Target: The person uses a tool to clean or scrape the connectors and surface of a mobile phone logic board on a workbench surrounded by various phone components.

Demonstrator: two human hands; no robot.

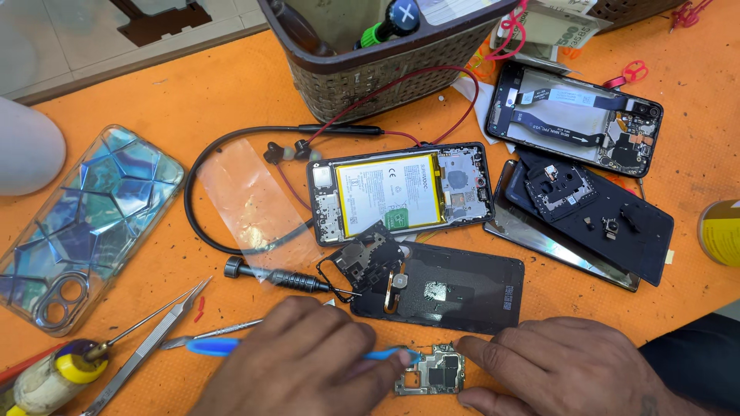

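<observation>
Carefully, at bottom centre, the left hand [304, 362] grips a blue pry tool [223, 347] against the small circuit board [432, 371], best levered gently while right hand [563, 366] fingertips pin it.

The scene is evenly and brightly lit; soft shadows are cast, glare is seen on the clear plastic film strip [248, 202], and focus is sharp.
</observation>
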